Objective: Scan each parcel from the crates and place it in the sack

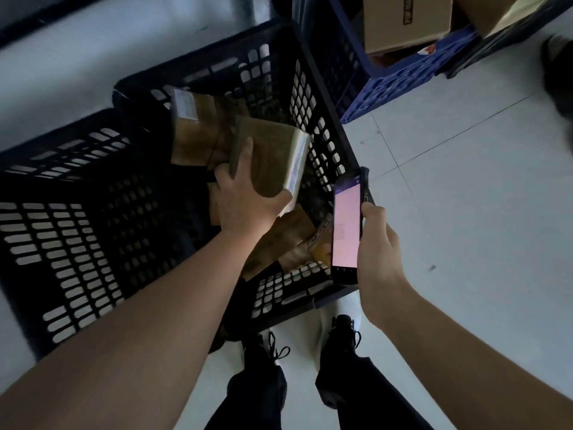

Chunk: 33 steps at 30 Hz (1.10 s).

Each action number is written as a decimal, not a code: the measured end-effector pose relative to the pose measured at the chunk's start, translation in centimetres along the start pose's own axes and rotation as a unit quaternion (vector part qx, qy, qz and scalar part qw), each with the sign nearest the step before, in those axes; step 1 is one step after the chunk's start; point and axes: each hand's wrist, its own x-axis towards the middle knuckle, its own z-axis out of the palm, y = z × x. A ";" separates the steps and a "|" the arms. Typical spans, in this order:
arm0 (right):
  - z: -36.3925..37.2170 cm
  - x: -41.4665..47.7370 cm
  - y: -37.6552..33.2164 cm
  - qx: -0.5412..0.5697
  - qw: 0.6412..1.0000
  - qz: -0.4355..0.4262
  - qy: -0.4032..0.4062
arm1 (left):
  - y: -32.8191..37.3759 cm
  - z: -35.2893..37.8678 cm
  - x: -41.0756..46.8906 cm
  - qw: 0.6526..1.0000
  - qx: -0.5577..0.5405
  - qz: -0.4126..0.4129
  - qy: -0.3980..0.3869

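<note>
1. Left hand (245,201): grip closed round a brown parcel (273,156). The fingers wrap its left edge and the thumb runs under its lower right corner.
2. The parcel is above the open top of the black crate (273,72) at frame centre. It sits tilted, with its shiny taped edge turned to the right.
3. Right hand (376,252): grip closed round a handheld scanner (347,225). The scanner stands upright with its screen lit pale pink. It is just right of the held parcel, over the crate's right rim, and not touching the parcel.
4. More brown parcels lie in the same crate. One with a white label (189,125) leans at the upper left, behind the held parcel. Others (291,240) lie low, under the left wrist.
5. Edges: the crate walls rise on all sides of the held parcel. A second black crate (77,243) butts against it at the left of frame. A blue crate (397,85) holding cardboard boxes (406,23) stands close by at upper right.
6. Open room: pale tiled floor (465,181) fills the right of the frame. A narrower strip runs along the upper left.
7. The person's dark shoes (266,352) stand at the crate's near wall, at bottom centre.
</note>
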 end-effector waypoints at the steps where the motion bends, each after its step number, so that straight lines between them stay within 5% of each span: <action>1: -0.1 -1.0 -0.1 0.008 1.000 0.000 -0.001 | 0.1 -1.2 -0.7 0.998 -0.065 -0.011 0.003; 7: -0.4 -8.6 -2.1 0.045 0.999 -0.005 -0.015 | 2.6 -9.2 -5.2 0.901 -0.418 -0.103 -0.056; 19: -3.1 -27.5 -9.7 0.062 0.994 -0.090 -0.023 | 7.9 -26.1 -18.2 0.876 -0.463 -0.056 -0.118; 33: -12.5 -48.9 -14.8 0.047 0.972 -0.187 -0.135 | 14.7 -41.1 -38.4 0.778 -0.621 -0.023 -0.088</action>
